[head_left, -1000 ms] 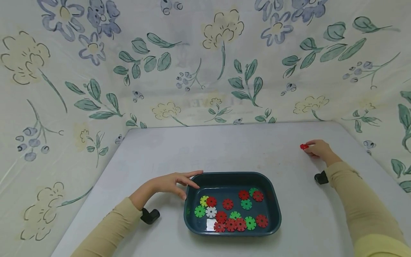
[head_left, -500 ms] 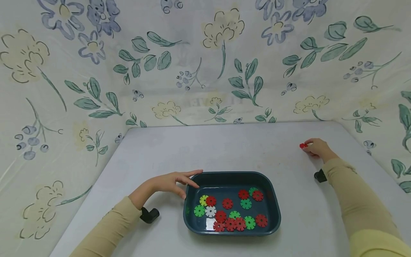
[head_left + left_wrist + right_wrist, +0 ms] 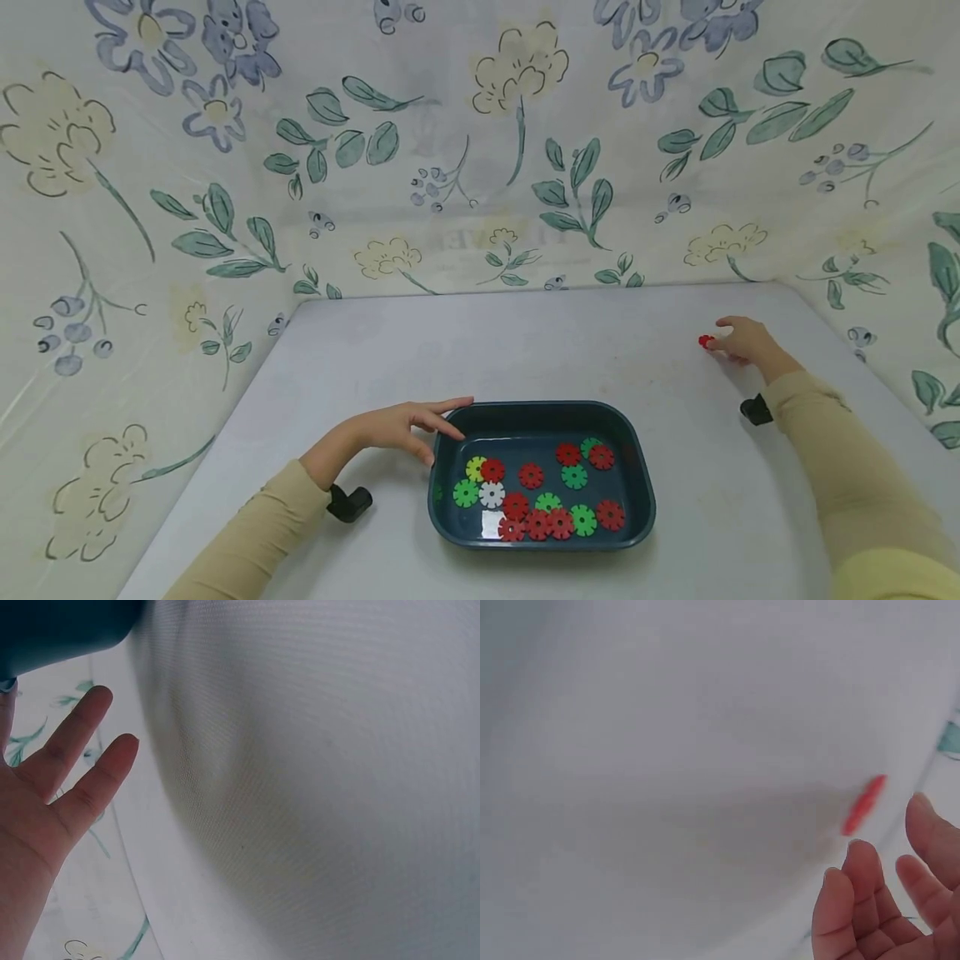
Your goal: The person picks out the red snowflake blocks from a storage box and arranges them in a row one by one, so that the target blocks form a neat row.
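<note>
On the right side of the white table, a small red notched disc (image 3: 705, 342) lies just in front of the fingers of my right hand (image 3: 744, 342). In the right wrist view a gap shows between this disc (image 3: 864, 805) and the spread fingertips. My left hand (image 3: 401, 425) rests with extended fingers at the left end of a dark blue tray (image 3: 540, 418), fingertips on its rim. Inside the tray lie notched discs in red, green, yellow and white, such as a white disc (image 3: 492, 494). The left wrist view shows part of the hand (image 3: 56, 795) below the tray's side.
The white table (image 3: 480, 350) reaches back to a floral-patterned sheet (image 3: 450, 167) that hangs behind it and along both sides. A black wrist device (image 3: 350, 504) sits at the left wrist and a similar black device (image 3: 756, 410) at the right.
My right hand has loosened its pinch on the red disc; the index finger has lifted away and the disc stays at nearly the same spot. The left hand and tray hold still.
</note>
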A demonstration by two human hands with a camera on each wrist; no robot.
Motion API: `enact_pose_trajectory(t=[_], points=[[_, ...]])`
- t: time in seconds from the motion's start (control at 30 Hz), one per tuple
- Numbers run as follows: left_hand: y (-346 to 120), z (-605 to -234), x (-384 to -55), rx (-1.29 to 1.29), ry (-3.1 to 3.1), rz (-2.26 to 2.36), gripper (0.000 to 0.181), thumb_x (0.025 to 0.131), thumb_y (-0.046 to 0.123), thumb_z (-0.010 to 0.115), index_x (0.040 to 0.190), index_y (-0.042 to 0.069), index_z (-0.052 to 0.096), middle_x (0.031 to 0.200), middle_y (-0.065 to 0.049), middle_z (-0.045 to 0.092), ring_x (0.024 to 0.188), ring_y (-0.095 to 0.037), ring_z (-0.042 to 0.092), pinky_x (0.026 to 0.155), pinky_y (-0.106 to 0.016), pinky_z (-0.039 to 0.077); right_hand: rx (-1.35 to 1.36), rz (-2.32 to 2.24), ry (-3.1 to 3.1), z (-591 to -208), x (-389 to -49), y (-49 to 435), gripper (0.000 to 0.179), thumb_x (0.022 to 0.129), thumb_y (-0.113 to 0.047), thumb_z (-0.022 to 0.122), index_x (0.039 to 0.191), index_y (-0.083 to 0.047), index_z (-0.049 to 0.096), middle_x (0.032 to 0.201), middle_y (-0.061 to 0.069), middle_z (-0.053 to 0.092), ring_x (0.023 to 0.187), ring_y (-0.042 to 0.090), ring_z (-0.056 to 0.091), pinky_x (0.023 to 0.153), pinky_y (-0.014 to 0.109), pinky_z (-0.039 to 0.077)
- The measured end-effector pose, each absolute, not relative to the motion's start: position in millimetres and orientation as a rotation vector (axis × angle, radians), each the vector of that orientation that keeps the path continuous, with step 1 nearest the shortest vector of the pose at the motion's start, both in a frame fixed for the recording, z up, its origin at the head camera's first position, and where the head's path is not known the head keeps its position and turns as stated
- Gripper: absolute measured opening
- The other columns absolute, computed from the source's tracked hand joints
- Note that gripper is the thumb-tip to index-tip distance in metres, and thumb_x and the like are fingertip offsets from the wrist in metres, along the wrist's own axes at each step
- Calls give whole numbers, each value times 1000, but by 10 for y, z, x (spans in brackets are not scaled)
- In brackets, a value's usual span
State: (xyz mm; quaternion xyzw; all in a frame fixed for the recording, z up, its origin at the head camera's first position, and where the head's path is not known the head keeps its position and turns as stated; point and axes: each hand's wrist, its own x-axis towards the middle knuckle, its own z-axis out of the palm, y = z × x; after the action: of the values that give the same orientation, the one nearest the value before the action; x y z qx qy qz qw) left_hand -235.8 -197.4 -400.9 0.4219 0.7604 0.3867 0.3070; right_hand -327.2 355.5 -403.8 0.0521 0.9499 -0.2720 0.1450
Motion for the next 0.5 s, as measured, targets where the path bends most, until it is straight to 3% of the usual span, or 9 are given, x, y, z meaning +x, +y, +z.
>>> enact_pose_trajectory(t=[0.3, 0.5], points=[[-1967, -4011, -2362, 1106, 2007, 1028, 51, 79, 28, 70, 122, 2, 57, 152, -14, 15, 138, -36, 13, 99, -63, 26, 25, -818, 2825, -3519, -3123, 3208, 59, 90, -20, 56, 133, 11, 30, 115, 37, 48, 88, 38, 59, 74, 40, 51], [-1967, -4008, -2359, 1107, 2013, 1021, 50, 80, 27, 69, 122, 2, 57, 152, -13, 15, 138, -36, 13, 98, -62, 27, -83, -814, 2831, -3283, -3001, 2891, 61, 90, -29, 58, 134, 5, 33, 116, 32, 51, 86, 33, 59, 75, 41, 50]])
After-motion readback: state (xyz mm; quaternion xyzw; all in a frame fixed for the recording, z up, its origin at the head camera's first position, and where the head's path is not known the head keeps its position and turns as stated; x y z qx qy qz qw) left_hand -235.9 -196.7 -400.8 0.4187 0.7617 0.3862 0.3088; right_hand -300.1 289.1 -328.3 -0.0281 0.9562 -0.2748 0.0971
